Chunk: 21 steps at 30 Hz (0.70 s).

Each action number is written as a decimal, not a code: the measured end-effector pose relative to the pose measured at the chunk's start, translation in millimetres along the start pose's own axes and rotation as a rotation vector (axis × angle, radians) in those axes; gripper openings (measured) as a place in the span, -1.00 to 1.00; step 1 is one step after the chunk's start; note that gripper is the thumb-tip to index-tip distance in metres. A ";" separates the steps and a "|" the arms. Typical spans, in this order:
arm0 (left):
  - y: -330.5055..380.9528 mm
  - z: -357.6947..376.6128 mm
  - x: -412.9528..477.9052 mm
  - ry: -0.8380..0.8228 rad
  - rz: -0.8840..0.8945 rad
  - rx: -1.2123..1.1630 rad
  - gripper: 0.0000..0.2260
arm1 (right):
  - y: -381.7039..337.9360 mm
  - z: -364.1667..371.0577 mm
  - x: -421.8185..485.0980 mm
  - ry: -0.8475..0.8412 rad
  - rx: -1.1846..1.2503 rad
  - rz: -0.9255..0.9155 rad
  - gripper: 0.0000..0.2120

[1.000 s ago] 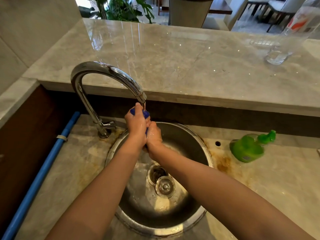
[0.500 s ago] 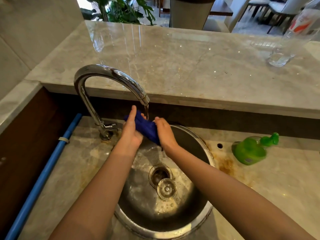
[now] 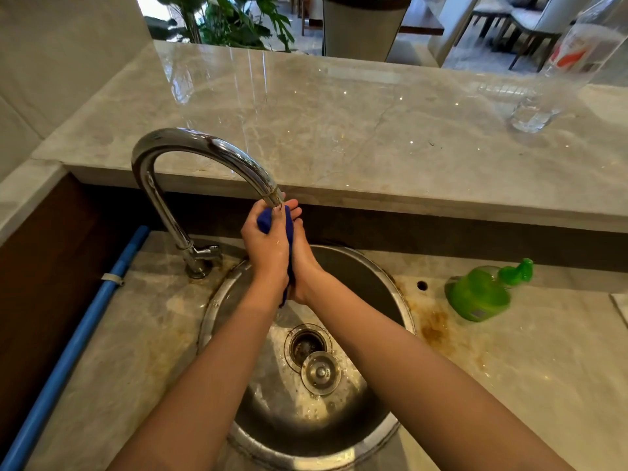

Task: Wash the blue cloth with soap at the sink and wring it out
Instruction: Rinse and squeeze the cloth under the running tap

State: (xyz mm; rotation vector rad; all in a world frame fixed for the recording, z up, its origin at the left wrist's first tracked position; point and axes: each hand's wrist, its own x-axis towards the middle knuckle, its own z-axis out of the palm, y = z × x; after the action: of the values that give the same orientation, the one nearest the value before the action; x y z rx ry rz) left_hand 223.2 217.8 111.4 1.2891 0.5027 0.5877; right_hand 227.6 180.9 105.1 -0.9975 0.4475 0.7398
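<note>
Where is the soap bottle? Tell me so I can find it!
Find the round metal sink. Look on the stone counter to its right, just past the small hole. The soap bottle is the only bright green thing there, squat with a pump top.

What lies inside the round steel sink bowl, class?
In the sink: an open drain, its strainer plug beside it, and water. Both forearms cover part of the bowl.

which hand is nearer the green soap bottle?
Right. The right hand presses the blue cloth from the side facing the green soap bottle; the left hand presses from the far side, toward the faucet.
</note>
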 end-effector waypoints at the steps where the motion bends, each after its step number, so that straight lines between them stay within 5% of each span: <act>1: 0.8 1.4 0.5 0.014 0.006 0.001 -0.85 | 0.3 2.4 -0.1 -0.006 -0.009 -0.033 -0.49; 5: -6.0 -3.1 2.5 0.100 -0.024 -0.002 -0.85 | 4.2 3.1 -1.6 0.070 -0.129 -0.126 -0.57; 10: -11.7 -5.3 6.1 0.095 -0.370 -0.320 -0.75 | 17.8 -6.6 12.5 0.212 -0.294 -0.104 -0.56; 16: -8.3 -8.2 12.4 0.025 -0.564 -0.368 -0.68 | 22.3 -22.7 8.9 0.252 -1.000 -0.449 -0.83; 21: -1.6 -15.8 12.5 0.000 -0.751 -0.527 -0.63 | 17.9 -32.7 -0.3 0.210 -1.070 -0.576 -0.62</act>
State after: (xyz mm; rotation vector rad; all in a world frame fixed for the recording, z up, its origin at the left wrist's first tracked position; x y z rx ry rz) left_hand 222.6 237.4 106.2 0.5306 0.7218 0.0675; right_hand 213.8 158.2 78.9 -2.1043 -0.1220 0.3059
